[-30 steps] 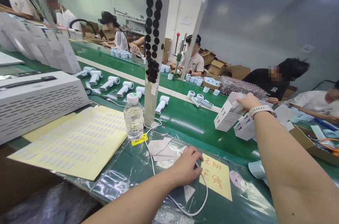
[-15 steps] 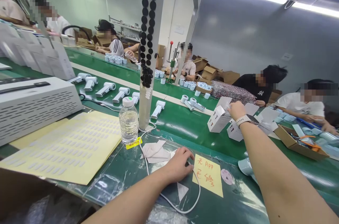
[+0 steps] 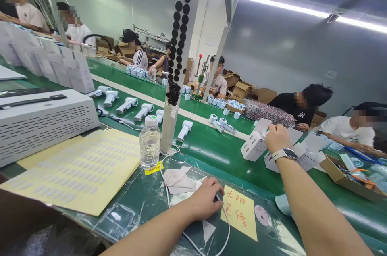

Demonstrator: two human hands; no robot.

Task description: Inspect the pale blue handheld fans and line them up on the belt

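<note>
My left hand (image 3: 208, 198) rests low on the green bench, its fingers curled around the end of a white cable (image 3: 229, 223). A yellow paper note with red handwriting (image 3: 240, 212) lies just right of it, and a crumpled tissue (image 3: 178, 179) to its left. With a watch on its wrist, my right hand (image 3: 277, 138) reaches out over open white boxes (image 3: 253, 148) on the belt. Its fingers are pinched together at the boxes' open tops; what they hold is hidden. A pale blue device (image 3: 282, 203) sits partly behind my right forearm.
A water bottle (image 3: 150, 143) stands beside a metal post (image 3: 173, 125). Yellow sticker sheets (image 3: 121, 143) and a grey vented case (image 3: 51, 123) occupy the left. Pale blue handheld devices (image 3: 185, 130) lie along the green belt (image 3: 205, 147). A cardboard tray (image 3: 347, 181) sits right; several co-workers sit opposite.
The view has shifted slightly, so the scene sits a little lower and to the right. My right hand stays at the boxes, its wrist turned to show the watch face. My left hand remains by the cable.
</note>
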